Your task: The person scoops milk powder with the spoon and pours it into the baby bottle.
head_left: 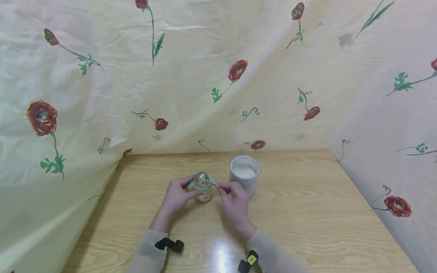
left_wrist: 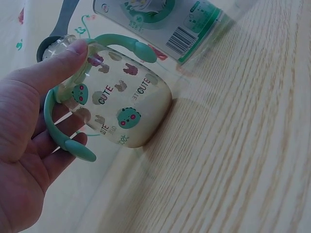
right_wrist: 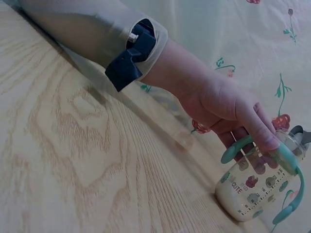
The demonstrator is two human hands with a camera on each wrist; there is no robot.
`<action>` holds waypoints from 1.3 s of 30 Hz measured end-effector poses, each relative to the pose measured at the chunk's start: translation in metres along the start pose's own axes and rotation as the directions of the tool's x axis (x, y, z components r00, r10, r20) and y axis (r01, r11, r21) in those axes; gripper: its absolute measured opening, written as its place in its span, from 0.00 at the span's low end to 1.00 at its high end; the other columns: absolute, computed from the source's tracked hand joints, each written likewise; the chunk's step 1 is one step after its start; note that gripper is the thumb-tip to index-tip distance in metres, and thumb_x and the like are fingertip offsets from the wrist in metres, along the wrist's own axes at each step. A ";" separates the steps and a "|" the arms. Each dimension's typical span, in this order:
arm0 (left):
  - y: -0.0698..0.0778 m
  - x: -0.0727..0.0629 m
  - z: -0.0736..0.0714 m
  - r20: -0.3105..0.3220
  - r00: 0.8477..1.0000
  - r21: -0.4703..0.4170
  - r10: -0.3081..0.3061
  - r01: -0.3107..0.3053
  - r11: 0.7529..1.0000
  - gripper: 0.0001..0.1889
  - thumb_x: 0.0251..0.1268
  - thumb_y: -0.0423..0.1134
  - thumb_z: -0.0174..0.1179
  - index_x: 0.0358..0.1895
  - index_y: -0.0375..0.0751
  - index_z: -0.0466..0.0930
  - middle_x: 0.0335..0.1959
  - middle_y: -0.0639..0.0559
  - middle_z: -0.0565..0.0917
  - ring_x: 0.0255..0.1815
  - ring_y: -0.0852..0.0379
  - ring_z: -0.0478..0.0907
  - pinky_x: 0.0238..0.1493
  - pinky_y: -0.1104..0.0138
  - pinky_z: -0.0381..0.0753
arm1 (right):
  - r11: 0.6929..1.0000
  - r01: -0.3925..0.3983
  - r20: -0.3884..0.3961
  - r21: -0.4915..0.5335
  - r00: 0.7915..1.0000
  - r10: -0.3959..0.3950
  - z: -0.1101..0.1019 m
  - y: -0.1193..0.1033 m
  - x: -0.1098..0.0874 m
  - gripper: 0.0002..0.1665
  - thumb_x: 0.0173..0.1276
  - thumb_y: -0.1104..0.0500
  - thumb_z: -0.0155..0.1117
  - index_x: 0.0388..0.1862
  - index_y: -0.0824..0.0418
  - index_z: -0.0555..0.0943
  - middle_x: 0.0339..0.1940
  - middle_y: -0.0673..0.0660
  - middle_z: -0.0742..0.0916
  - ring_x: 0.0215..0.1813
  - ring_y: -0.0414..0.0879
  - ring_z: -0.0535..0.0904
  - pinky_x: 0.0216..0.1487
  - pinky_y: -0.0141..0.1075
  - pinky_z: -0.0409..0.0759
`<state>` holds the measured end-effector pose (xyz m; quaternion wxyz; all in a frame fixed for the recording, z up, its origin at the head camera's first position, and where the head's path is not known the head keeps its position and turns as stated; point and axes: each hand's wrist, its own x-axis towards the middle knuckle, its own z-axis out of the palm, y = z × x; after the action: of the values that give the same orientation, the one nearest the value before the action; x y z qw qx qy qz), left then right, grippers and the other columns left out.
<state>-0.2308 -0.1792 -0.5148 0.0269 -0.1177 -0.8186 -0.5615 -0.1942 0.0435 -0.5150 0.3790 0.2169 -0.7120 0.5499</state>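
A clear baby bottle (left_wrist: 121, 92) with green handles and small printed faces stands on the table, pale contents at its bottom. My left hand (head_left: 176, 195) grips it around the neck, thumb on the near side, as the right wrist view also shows. My right hand (head_left: 235, 201) pinches the thin handle of a grey scoop (left_wrist: 47, 46). The scoop's bowl is over the bottle's open mouth; what lies in the bowl is hidden in the left wrist view. Just behind my right hand is an open tin (head_left: 252, 186) of white powder.
The wooden table (head_left: 307, 212) runs to a flowered cloth (head_left: 191, 76) hanging at its back and sides. Printing and a barcode show on the tin's side in the left wrist view. A small camera is strapped to each wrist.
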 end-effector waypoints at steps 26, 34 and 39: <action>-0.001 0.000 0.001 0.006 1.000 0.003 0.010 -0.010 1.000 0.35 0.53 0.46 0.85 0.67 0.46 0.86 0.66 0.48 0.85 0.70 0.45 0.80 0.76 0.49 0.74 | 0.975 0.186 0.086 -0.124 0.981 -0.176 -0.006 0.005 0.004 0.13 0.58 0.73 0.80 0.38 0.59 0.90 0.31 0.51 0.90 0.34 0.46 0.81 0.42 0.26 0.78; -0.002 0.001 0.001 0.010 1.000 0.013 0.000 0.000 1.000 0.36 0.53 0.46 0.85 0.67 0.46 0.85 0.66 0.49 0.85 0.70 0.46 0.80 0.75 0.50 0.74 | 0.981 0.159 0.094 -0.108 0.984 -0.149 -0.007 0.005 0.004 0.15 0.58 0.74 0.80 0.40 0.60 0.90 0.33 0.52 0.91 0.35 0.46 0.81 0.41 0.26 0.81; -0.001 -0.001 0.002 0.003 1.000 0.012 -0.003 0.003 1.000 0.36 0.53 0.45 0.85 0.68 0.46 0.85 0.66 0.48 0.85 0.69 0.44 0.80 0.75 0.49 0.74 | 0.980 0.155 0.106 -0.125 0.984 -0.142 -0.008 0.005 0.004 0.14 0.58 0.73 0.81 0.40 0.59 0.90 0.34 0.51 0.91 0.36 0.45 0.82 0.41 0.27 0.82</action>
<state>-0.2300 -0.1779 -0.5169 0.0257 -0.1171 -0.8223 -0.5563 -0.1982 0.0527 -0.5140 0.3978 0.2700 -0.7463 0.4603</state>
